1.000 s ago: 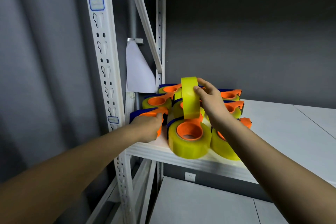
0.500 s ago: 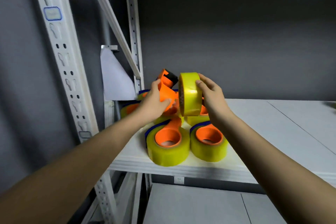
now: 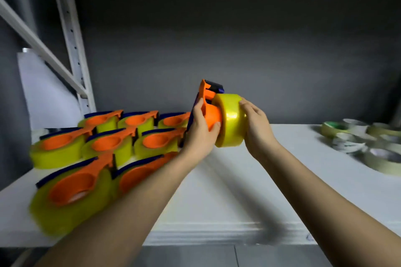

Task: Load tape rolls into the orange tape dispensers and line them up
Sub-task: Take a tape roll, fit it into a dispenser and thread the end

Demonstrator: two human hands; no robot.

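My left hand (image 3: 200, 131) grips an orange tape dispenser (image 3: 208, 105) with a dark blue edge, held upright above the white shelf (image 3: 227, 182). My right hand (image 3: 256, 123) holds a yellow tape roll (image 3: 230, 122) and has it against the dispenser's orange hub, partly slid on. Several loaded orange dispensers with yellow rolls (image 3: 106, 143) lie flat in rows on the shelf's left part, the nearest one (image 3: 69, 191) blurred.
A pile of loose pale tape rolls (image 3: 364, 141) lies at the shelf's right. A white shelf upright (image 3: 71, 34) and a diagonal brace (image 3: 41, 47) stand at the left, with a white sheet (image 3: 45, 95) behind them. A dark grey wall backs the shelf.
My left hand lifted a dispenser off the shelf and both hands moved right. The yellow roll, held apart before, now sits against the dispenser's hub. The view swung right, showing loose rolls.
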